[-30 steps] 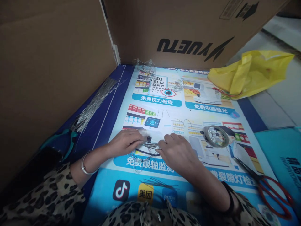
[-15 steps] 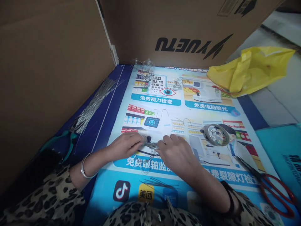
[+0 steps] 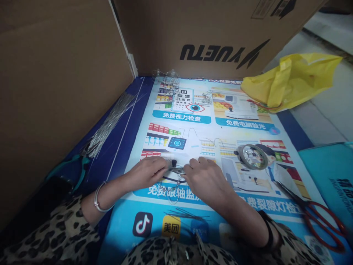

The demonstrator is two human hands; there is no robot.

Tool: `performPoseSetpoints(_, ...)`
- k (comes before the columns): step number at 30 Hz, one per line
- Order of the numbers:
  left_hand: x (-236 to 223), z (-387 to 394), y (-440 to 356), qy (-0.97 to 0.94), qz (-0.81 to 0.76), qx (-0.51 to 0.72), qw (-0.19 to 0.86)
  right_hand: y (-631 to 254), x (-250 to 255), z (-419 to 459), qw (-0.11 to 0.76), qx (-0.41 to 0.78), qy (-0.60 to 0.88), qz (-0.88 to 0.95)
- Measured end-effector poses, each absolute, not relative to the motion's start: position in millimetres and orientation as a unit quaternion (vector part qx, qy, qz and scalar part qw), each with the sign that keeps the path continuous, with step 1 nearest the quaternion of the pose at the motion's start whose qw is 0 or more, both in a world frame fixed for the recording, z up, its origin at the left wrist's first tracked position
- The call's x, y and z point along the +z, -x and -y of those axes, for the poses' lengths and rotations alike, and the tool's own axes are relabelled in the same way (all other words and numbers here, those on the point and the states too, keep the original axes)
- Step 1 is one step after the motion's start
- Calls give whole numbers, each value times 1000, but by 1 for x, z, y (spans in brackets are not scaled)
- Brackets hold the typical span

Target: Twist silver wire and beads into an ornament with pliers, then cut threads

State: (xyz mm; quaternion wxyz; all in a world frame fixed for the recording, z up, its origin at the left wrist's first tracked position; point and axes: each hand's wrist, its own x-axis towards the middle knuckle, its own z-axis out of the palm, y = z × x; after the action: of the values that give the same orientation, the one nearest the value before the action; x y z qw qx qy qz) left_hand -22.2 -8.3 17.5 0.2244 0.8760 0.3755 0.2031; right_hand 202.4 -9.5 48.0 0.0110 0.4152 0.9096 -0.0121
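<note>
Backdrop: brown cardboard panel (image 3: 209,25) with upside-down "YUETU" lettering, rising behind a printed eye-care poster (image 3: 118,217) spread over a dark blue surface (image 3: 132,125).

Teal pliers (image 3: 83,171): parked at far left, apart from both hands.

Silver wires (image 3: 111,121): fanned in a loose bundle just beyond the pliers, beside the poster.

Left hand (image 3: 150,171): bent low over the poster, thumb and fingertips together at the left end of the metal; cannot make out any fine strand in the pinch.

Beaded wire (image 3: 168,189): looped just below the hands, on the poster's lettering; likely light and springy, easily kinked, best taken by bare wire rather than by the beads.

Beaded clusters (image 3: 169,82): heaped at the back edge, near the cardboard.

Slim metal piece (image 3: 178,170): bridging the gap between the hands; probably stiff, light and slick, best gripped firmly at the ends.

Dark strips (image 3: 187,213): scattered nearest the body.

Right hand (image 3: 204,180): fingers curled and clamped on the right end of the metal.

Tape-like ring (image 3: 243,160): resting right of the hands, clear bits inside.

Yellow bag (image 3: 306,79): slumped across the far right corner.

Red-handled scissors (image 3: 306,204): lying at near right, beside a teal package (image 3: 320,162).
</note>
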Motion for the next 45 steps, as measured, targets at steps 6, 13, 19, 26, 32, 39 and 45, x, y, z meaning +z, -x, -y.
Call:
performPoseSetpoints(6, 17, 9, 21, -880, -372, 199, 220, -202, 48, 10, 18, -16, -408, -913)
performPoseSetpoints(13, 18, 8, 21, -880, -371, 195, 222, -203, 49, 8, 27, -9, -396, -918)
performPoseSetpoints(19, 18, 8, 21, -881, -370, 190, 227, -204, 49, 8, 20, 2, -391, -920)
performPoseSetpoints(26, 17, 8, 22, -885, -371, 188, 208, -207, 51, 4, 5, -2, -388, -922)
performPoseSetpoints(32, 18, 8, 21, -888, -370, 188, 201, -217, 57, 1, 5, -3, -396, -918)
performPoseSetpoints(39, 19, 8, 20, -895, -358, 195, 182, -214, 55, 2, 9, -10, -385, -923)
performPoseSetpoints(45, 18, 8, 20, -894, -364, 187, 180, -209, 56, 3, 13, -16, -382, -924)
